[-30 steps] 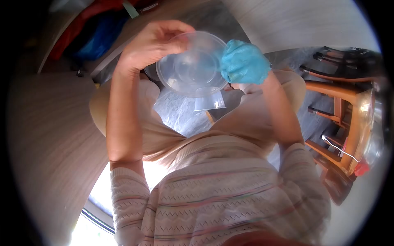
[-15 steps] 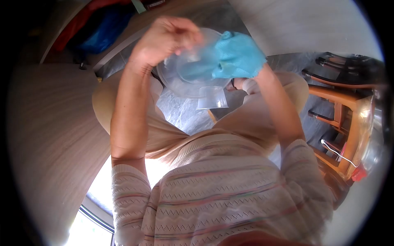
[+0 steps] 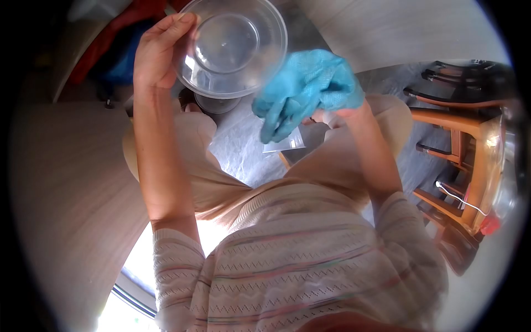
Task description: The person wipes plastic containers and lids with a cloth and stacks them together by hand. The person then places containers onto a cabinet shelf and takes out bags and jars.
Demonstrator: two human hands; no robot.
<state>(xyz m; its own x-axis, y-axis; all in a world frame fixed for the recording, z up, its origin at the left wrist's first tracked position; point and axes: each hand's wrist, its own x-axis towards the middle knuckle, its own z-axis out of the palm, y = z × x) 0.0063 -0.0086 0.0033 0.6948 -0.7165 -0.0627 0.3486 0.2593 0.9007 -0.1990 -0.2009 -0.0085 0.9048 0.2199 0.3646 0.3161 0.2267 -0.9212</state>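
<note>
At the upper left of the view, my left hand grips the rim of a round clear plastic lid, thumb on its face. A bunched light-blue cloth covers the fingers of my right hand. The cloth hangs loosely at the lid's lower right edge; whether they touch is unclear. Below the lid, part of a round clear container shows near my foot. A clear plastic piece is partly hidden under the cloth.
Wooden chairs stand at the right, with a white cable beside them. Blue and red bags are at the upper left. A wood-grain panel fills the left side. My bent legs frame the grey floor.
The lid, in my left hand, has moved up and left. My right hand's cloth has shifted left and down and now hangs loose. A round container has come into view beneath the lid.
</note>
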